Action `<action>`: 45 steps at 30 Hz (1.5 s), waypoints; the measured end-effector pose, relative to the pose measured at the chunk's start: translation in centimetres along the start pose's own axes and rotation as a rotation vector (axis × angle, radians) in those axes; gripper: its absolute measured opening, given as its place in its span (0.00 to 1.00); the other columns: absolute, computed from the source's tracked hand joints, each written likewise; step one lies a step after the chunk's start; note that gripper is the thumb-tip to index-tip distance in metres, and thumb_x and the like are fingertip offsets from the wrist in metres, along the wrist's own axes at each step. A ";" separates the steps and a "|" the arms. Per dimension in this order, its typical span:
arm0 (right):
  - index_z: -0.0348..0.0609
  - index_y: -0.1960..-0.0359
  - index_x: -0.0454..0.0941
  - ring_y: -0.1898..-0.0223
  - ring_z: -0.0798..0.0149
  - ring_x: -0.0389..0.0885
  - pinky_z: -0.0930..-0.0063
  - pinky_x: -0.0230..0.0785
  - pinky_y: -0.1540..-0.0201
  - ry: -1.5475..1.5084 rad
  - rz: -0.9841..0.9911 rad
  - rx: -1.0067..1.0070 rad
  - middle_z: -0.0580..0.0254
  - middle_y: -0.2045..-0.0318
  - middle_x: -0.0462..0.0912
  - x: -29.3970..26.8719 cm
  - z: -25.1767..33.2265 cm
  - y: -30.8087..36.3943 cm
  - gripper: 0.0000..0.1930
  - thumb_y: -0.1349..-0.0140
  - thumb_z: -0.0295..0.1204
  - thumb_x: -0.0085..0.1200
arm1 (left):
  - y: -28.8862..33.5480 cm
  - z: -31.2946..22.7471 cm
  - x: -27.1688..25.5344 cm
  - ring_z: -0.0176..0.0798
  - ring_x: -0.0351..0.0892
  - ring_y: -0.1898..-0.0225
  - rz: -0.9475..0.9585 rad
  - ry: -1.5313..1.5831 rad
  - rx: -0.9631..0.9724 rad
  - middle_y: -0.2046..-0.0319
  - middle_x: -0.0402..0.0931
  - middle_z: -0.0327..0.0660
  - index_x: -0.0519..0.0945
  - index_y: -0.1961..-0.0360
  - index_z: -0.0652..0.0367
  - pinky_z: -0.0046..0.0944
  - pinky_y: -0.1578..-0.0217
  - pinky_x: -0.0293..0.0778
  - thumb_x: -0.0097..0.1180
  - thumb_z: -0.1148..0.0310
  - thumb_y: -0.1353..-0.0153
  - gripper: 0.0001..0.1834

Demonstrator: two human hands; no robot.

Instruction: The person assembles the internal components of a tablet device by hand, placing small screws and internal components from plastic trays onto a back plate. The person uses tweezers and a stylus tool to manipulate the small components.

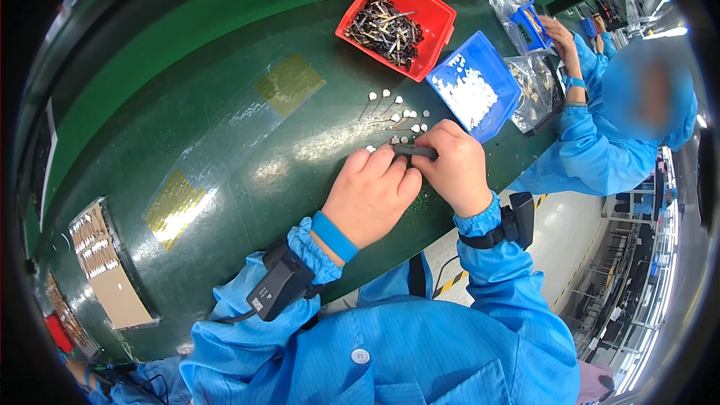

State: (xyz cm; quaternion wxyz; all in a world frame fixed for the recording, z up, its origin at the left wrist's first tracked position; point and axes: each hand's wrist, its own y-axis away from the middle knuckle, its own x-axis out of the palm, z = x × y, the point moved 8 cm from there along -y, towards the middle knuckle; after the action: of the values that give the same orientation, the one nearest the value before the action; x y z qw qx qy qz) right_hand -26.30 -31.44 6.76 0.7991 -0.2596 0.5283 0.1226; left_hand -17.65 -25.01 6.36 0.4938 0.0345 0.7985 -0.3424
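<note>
My right hand [459, 169] is closed round a slim dark grey tool [415, 151]; its kind is unclear because my fingers cover part of it. The tool's far end reaches the fingertips of my left hand [373, 196], which is closed low over the table; whatever it pinches is hidden. Around the fingertips lie several small parts with round white heads [398, 100], some with thin dark wires trailing from them. One white piece [370, 148] shows at the edge of my left fingers.
A red bin [442, 26] of dark strips and a blue bin [489, 132] of white pieces stand beyond my hands. Clear bags [531, 79] lie farther right, beside a co-worker [600, 142] handling a small blue bin [529, 28]. Cardboard with white-tipped parts [120, 296] lies left on the green table [247, 255].
</note>
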 end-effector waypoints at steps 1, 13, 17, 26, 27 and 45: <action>0.45 0.80 0.78 0.76 0.57 0.76 0.67 0.69 0.73 0.001 -0.005 -0.009 0.63 0.78 0.73 -0.1 0.1 0.0 0.07 0.65 0.26 0.62 | 0.0 0.0 0.0 0.38 0.70 0.61 -0.006 -0.002 0.001 0.64 0.76 0.36 0.73 0.70 0.56 0.37 0.65 0.65 0.49 0.68 0.54 0.08; 0.45 0.79 0.75 0.76 0.56 0.76 0.67 0.69 0.73 0.008 -0.015 -0.030 0.62 0.77 0.73 0.2 -0.5 0.1 0.09 0.65 0.25 0.62 | 0.0 -0.1 0.2 0.37 0.70 0.61 0.018 -0.006 -0.016 0.64 0.76 0.36 0.73 0.71 0.57 0.37 0.65 0.64 0.49 0.68 0.54 0.08; 0.45 0.78 0.75 0.75 0.56 0.76 0.66 0.69 0.73 0.023 -0.015 0.010 0.61 0.76 0.73 -0.6 -0.7 -0.2 0.09 0.64 0.25 0.61 | 0.0 0.0 0.2 0.37 0.70 0.60 0.015 0.006 -0.017 0.64 0.76 0.36 0.74 0.69 0.57 0.37 0.64 0.65 0.49 0.68 0.54 0.09; 0.42 0.74 0.75 0.74 0.54 0.75 0.66 0.67 0.73 0.189 -0.267 0.090 0.58 0.74 0.74 -6.5 -2.6 -1.7 0.06 0.57 0.21 0.56 | 0.2 0.2 -0.2 0.40 0.70 0.59 -0.044 0.081 -0.025 0.62 0.76 0.37 0.74 0.67 0.57 0.38 0.62 0.65 0.49 0.70 0.54 0.11; 0.42 0.74 0.75 0.74 0.54 0.75 0.66 0.67 0.73 0.190 -0.268 0.091 0.58 0.74 0.74 -6.6 -3.1 -1.7 0.06 0.57 0.21 0.56 | 0.1 0.3 -0.4 0.40 0.70 0.59 -0.045 0.081 -0.023 0.62 0.76 0.37 0.74 0.67 0.57 0.38 0.62 0.65 0.49 0.70 0.54 0.11; 0.45 0.70 0.79 0.72 0.58 0.77 0.68 0.70 0.70 -0.100 0.137 -0.260 0.63 0.75 0.73 1.4 5.2 -2.1 0.12 0.61 0.25 0.58 | 3.1 9.7 -2.5 0.34 0.69 0.61 -0.556 0.823 -0.665 0.63 0.71 0.42 0.68 0.61 0.64 0.30 0.58 0.65 0.30 0.88 0.55 0.20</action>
State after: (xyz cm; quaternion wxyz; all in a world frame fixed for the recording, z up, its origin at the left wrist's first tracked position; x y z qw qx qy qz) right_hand -20.70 -30.50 7.63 0.7738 -0.3175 0.4842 0.2570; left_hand -7.76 -27.59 4.11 0.0199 -0.2025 0.9677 -0.1491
